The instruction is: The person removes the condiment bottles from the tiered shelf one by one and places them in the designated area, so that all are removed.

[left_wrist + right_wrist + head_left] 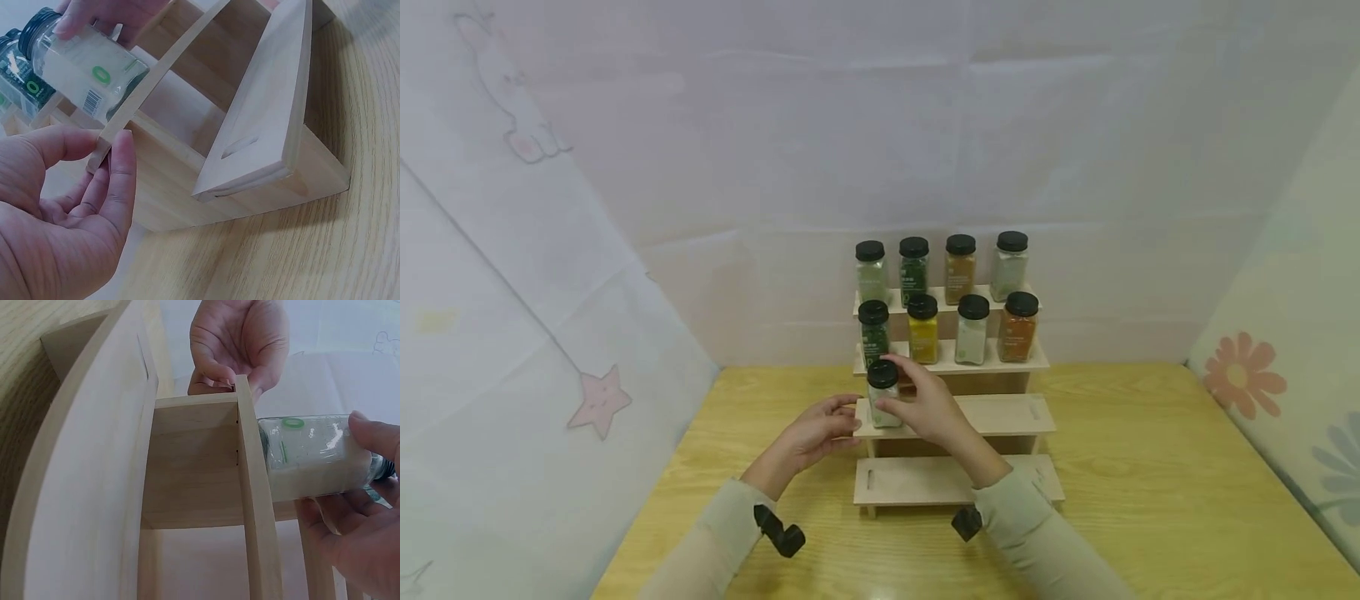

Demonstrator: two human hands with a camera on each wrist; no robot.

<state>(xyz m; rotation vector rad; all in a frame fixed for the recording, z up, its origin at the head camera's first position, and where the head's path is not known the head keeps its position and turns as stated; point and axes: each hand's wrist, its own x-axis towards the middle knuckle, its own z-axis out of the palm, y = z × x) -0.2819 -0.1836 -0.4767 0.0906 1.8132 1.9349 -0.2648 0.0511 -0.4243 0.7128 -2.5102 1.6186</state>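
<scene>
While the right hand (928,408) gripped a black-lidded jar (319,450) of pale contents, its thumb on one side and its other fingers on the other, the left hand (816,432) pinched the left end of the third shelf (992,417) down. The jar was upright at that same end of the shelf, its base at the wood – whether its full weight rested there, I could not tell.

Four shelves made up the wooden rack (940,483), which stood on the worktop (1127,458). Four jars lined the second shelf: dark green (875,337), yellow (923,340), pale (972,342) and orange-red (1018,337). Four more stood along the top shelf (889,300) – all with black lids. Behind hung a pale cloth (820,150).
</scene>
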